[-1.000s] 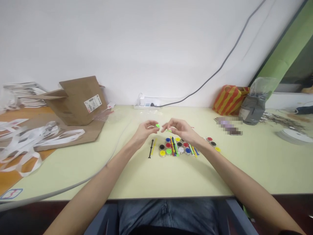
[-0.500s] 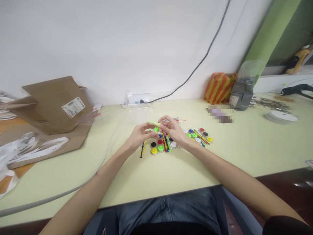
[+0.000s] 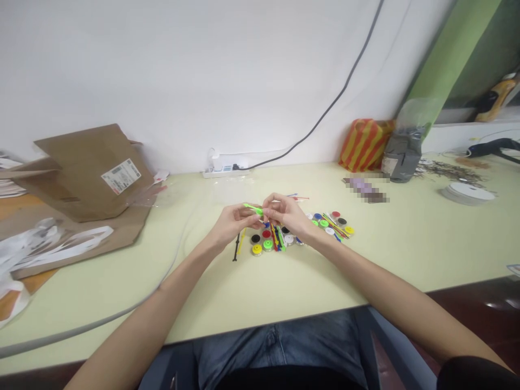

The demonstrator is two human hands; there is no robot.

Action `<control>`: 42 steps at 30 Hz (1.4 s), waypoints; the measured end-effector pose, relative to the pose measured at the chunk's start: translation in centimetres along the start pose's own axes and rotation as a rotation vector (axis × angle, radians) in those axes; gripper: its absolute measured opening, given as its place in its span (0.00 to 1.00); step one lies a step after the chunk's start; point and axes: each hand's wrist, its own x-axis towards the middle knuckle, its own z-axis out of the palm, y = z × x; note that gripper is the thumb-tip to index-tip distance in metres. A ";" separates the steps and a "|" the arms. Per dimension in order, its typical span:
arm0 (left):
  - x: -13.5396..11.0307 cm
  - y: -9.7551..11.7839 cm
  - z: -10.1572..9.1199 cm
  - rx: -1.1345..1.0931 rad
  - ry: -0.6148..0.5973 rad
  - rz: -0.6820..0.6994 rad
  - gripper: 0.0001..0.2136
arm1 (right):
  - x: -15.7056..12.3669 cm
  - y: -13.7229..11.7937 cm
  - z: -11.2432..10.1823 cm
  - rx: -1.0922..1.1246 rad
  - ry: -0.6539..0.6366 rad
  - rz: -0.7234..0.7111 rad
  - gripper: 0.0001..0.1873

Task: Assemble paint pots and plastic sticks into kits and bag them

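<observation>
Over the table, a bright green plastic arrow [image 3: 252, 208] is pinched between the fingertips of my left hand [image 3: 234, 219] and my right hand [image 3: 284, 211]. Both hands are closed, their fingertips almost meeting. The arrow's right part is partly covered by fingers, and I cannot tell whether it is joined to a green disc. Beneath the hands lie small round pieces with coloured tops, such as a yellow one [image 3: 257, 249], a green one [image 3: 267, 245] and a black one [image 3: 255, 238]. Several coloured plastic arrows [image 3: 278, 238] lie bunched among them. A black arrow [image 3: 236, 247] rests to the left.
More round pieces and arrows lie right, near a yellow-topped one [image 3: 349, 231]. A cardboard box [image 3: 87, 179] stands left, with a grey cable [image 3: 122, 312] crossing the table. At the back are a power strip [image 3: 225, 172] and a striped bag [image 3: 363, 146]; a white reel [image 3: 467, 193] lies right.
The green arrow has turned and now shows more fully, pointing left above my left fingers. The green disc visible earlier by my left fingertips is no longer distinct. My hands have barely shifted.
</observation>
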 end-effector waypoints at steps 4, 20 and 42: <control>0.0 -0.1 0.0 0.048 0.007 -0.022 0.24 | 0.1 1.2 -0.2 -0.049 -0.011 -0.019 0.15; -0.2 0.4 0.4 0.133 0.034 0.035 0.24 | -0.2 0.1 0.2 -0.222 0.141 -0.113 0.13; -0.5 1.1 0.8 0.239 0.162 0.108 0.20 | 0.1 0.7 0.1 -0.278 0.182 -0.133 0.12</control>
